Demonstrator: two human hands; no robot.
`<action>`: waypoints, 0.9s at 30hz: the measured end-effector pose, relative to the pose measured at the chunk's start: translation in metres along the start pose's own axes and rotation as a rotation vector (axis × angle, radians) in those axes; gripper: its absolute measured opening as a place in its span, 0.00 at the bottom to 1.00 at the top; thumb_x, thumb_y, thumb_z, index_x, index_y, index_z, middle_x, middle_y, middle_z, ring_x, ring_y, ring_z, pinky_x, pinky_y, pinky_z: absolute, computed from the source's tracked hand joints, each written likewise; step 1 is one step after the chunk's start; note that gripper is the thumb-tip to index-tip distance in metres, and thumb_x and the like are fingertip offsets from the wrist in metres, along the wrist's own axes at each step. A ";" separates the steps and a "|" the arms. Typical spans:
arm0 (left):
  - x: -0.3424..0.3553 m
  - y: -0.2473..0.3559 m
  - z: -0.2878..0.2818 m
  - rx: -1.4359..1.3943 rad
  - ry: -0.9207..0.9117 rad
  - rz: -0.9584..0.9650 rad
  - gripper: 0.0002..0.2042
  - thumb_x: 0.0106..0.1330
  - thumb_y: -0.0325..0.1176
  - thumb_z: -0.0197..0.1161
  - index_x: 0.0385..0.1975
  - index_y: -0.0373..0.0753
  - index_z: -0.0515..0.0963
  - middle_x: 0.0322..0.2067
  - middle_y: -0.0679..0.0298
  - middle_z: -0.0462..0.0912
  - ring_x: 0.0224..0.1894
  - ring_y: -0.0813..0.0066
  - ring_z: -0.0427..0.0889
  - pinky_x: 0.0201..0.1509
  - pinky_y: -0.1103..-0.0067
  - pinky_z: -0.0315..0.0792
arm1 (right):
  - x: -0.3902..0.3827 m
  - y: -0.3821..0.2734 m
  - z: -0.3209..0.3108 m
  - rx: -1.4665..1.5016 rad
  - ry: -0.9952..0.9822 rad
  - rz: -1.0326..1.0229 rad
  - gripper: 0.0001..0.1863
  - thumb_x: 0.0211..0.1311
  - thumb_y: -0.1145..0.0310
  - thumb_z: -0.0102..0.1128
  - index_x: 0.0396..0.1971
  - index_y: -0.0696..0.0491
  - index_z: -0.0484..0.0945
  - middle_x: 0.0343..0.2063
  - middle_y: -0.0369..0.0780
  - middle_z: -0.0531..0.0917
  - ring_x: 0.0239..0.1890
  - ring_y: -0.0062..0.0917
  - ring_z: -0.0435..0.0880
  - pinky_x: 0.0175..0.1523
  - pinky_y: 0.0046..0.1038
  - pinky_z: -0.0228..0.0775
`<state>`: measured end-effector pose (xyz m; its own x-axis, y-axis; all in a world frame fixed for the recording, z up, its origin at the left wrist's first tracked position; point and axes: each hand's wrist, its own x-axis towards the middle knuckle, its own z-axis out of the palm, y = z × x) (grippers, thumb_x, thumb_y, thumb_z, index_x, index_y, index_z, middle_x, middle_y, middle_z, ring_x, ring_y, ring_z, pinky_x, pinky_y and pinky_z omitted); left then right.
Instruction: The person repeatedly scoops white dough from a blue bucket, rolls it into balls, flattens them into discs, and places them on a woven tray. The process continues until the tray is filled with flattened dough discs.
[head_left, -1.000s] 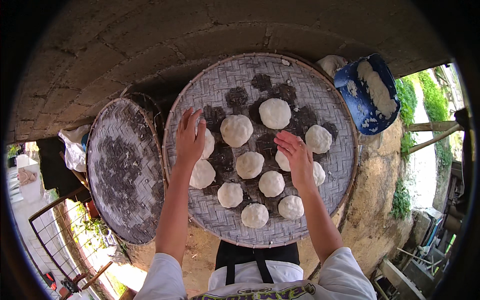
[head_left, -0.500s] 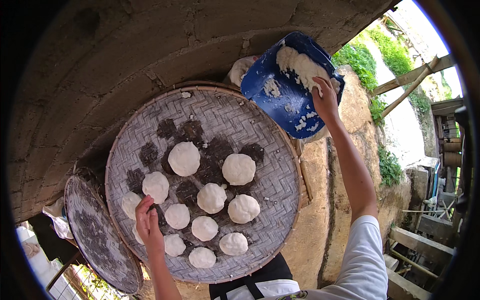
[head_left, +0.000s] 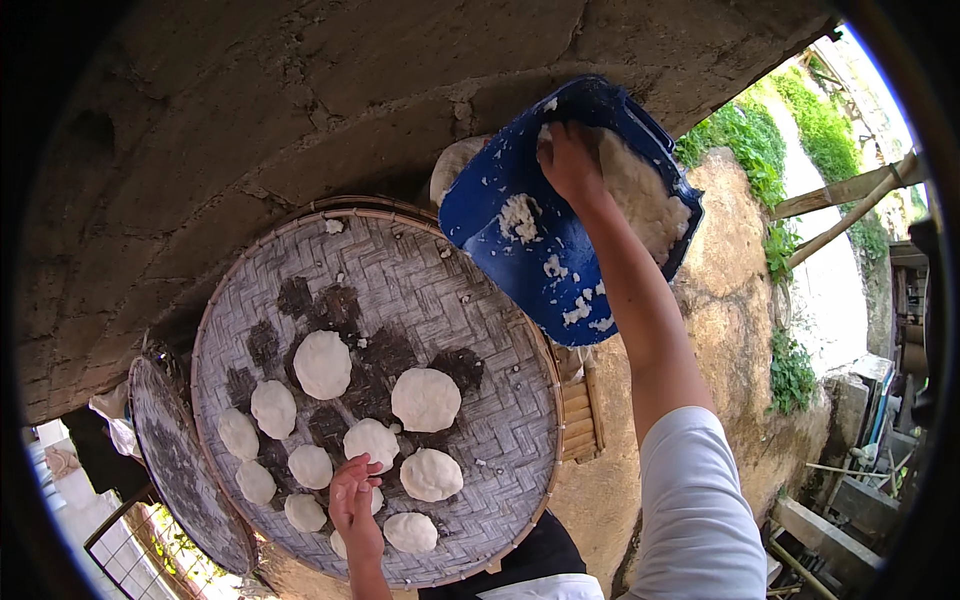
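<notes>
Firstly, note at far left the smaller woven tray [head_left: 185, 470], round, dark-stained and tilted beside the larger woven tray [head_left: 480, 320]. On the larger tray, locate the white lumps [head_left: 323, 365], twelve visible, rounded, spread over the left and lower parts, mostly apart. Next, see the left hand [head_left: 357, 510] above the lower lumps, partly covering two, with fingertips at the lower edge of another; impossible to tell whether touching. Read the left grip as moderately wide, with fingers loosely bent and nothing visible between. Further right, find the blue container [head_left: 520, 270] at the upper-right rim of the larger tray, with white crumbs [head_left: 519, 217] inside. Within it, observe the right hand [head_left: 575, 172] at the upper-left end of the white mass [head_left: 645, 190]. Treat the right grip as undetermined: with fingertips partly hidden, impossible to tell whether closed on material. Lastly, note green plants [head_left: 790, 370] and wooden poles [head_left: 845, 189] at far right.
</notes>
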<state>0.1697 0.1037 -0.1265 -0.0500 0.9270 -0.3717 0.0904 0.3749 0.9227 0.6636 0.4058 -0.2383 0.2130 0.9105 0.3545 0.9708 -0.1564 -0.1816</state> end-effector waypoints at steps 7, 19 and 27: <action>0.009 0.011 0.026 0.014 -0.046 0.002 0.09 0.75 0.27 0.56 0.51 0.37 0.76 0.57 0.55 0.79 0.53 0.65 0.82 0.53 0.73 0.74 | -0.001 0.010 -0.033 -0.396 -0.321 0.007 0.26 0.63 0.54 0.59 0.57 0.53 0.76 0.54 0.47 0.74 0.58 0.47 0.74 0.63 0.49 0.68; 0.037 0.023 0.070 -0.196 -0.134 0.034 0.08 0.75 0.27 0.54 0.49 0.38 0.76 0.55 0.54 0.80 0.52 0.66 0.82 0.55 0.73 0.74 | -0.008 0.011 -0.042 -0.262 -0.212 0.060 0.31 0.66 0.46 0.50 0.52 0.58 0.81 0.55 0.53 0.78 0.56 0.53 0.79 0.59 0.49 0.75; 0.059 0.034 0.109 -0.243 -0.230 0.094 0.08 0.76 0.28 0.54 0.50 0.38 0.76 0.54 0.57 0.81 0.52 0.68 0.82 0.54 0.74 0.73 | -0.058 -0.008 -0.058 -0.101 -0.780 0.098 0.26 0.67 0.62 0.58 0.62 0.55 0.72 0.58 0.51 0.75 0.60 0.57 0.73 0.60 0.56 0.74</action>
<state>0.2778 0.1729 -0.1282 0.1754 0.9462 -0.2720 -0.1568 0.2996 0.9411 0.6502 0.3325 -0.2044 0.1961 0.8905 -0.4105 0.9648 -0.2500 -0.0814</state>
